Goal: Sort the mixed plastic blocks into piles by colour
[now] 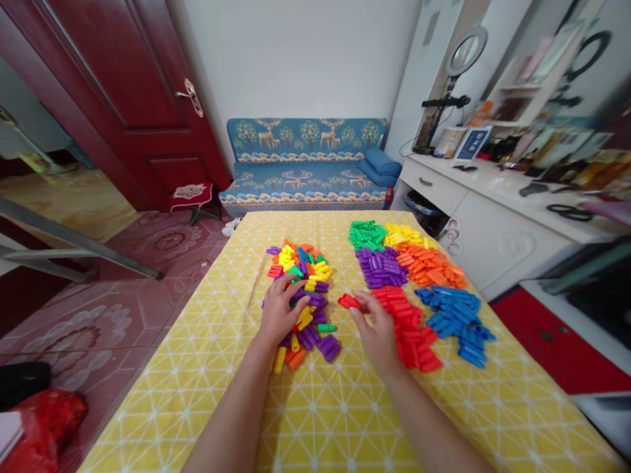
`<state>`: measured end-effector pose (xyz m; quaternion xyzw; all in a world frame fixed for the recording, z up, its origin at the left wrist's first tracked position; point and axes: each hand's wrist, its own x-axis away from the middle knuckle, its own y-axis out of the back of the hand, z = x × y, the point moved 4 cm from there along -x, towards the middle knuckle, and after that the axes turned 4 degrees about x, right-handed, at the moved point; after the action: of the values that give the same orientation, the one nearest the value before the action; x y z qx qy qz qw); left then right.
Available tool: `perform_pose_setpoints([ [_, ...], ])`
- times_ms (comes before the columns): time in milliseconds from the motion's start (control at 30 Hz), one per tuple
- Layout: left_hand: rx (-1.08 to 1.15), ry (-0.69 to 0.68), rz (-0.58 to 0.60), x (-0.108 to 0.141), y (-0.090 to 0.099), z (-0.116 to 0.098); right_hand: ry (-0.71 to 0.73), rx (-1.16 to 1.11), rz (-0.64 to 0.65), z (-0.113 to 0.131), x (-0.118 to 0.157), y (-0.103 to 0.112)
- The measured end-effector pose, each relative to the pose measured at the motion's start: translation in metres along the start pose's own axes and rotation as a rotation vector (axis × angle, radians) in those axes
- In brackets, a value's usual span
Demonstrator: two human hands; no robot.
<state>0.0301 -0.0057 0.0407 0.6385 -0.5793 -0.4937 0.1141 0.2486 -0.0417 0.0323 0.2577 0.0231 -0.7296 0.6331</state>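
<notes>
My left hand (280, 307) rests over a mixed pile of small plastic tube-shaped pieces (305, 315). Its fingers are spread and touch the pile, and no piece shows in its grip. Purple, yellow, orange, green, blue and red pieces lie mixed there. Between the thumb and fingers of my right hand (375, 325) are small red tube pieces (348, 301), held just above the tablecloth. Right beside that hand spreads a heap of red pieces (411, 335), partly covered by it.
Sorted heaps of green (367, 234), yellow (407, 234), purple (382, 268), orange (431, 264) and blue pieces (456, 318) lie on the right of the yellow patterned tablecloth (197, 394). Behind the table stands a blue sofa (300, 172); a white dresser (513, 236) is at right.
</notes>
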Motion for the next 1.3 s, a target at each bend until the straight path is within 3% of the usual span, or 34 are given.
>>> perform_pose_setpoints([
  [133, -0.002, 0.039, -0.022, 0.003, -0.005, 0.012, -0.054, 0.155, -0.184, -0.004, -0.007, 0.062],
  [267, -0.015, 0.036, -0.033, 0.004, -0.007, 0.016, -0.150, 0.263, -0.229, -0.036, -0.001, 0.124],
  [367, -0.019, 0.038, -0.031, 0.004, -0.008, 0.016, -0.215, 0.271, -0.222, -0.063, 0.008, 0.146],
  [467, -0.024, 0.043, -0.033, 0.004, -0.009, 0.017, -0.177, 0.294, -0.168, -0.075, 0.014, 0.148],
  [600, -0.038, 0.046, -0.030, 0.004, -0.010, 0.019, -0.031, 0.498, -0.170, -0.067, 0.012, 0.139],
  [733, -0.044, 0.042, -0.031, 0.004, -0.010, 0.018, 0.100, 0.558, -0.215, -0.035, 0.011, 0.116],
  [800, -0.039, 0.047, -0.031, 0.004, -0.009, 0.017, 0.142, 0.485, -0.137, -0.016, 0.010, 0.094],
  [933, -0.028, 0.058, -0.030, 0.004, -0.007, 0.015, 0.135, 0.316, 0.170, 0.007, 0.005, 0.032],
  [1033, -0.021, 0.052, -0.039, 0.004, -0.006, 0.015, 0.119, 0.253, 0.305, 0.003, -0.003, -0.013],
  [1167, 0.014, 0.052, -0.068, 0.005, -0.006, 0.016, 0.085, 0.203, 0.210, -0.020, -0.020, -0.053],
  [1300, 0.069, 0.074, -0.089, 0.006, -0.005, 0.017, -0.005, 0.231, 0.145, -0.035, -0.027, -0.068],
])
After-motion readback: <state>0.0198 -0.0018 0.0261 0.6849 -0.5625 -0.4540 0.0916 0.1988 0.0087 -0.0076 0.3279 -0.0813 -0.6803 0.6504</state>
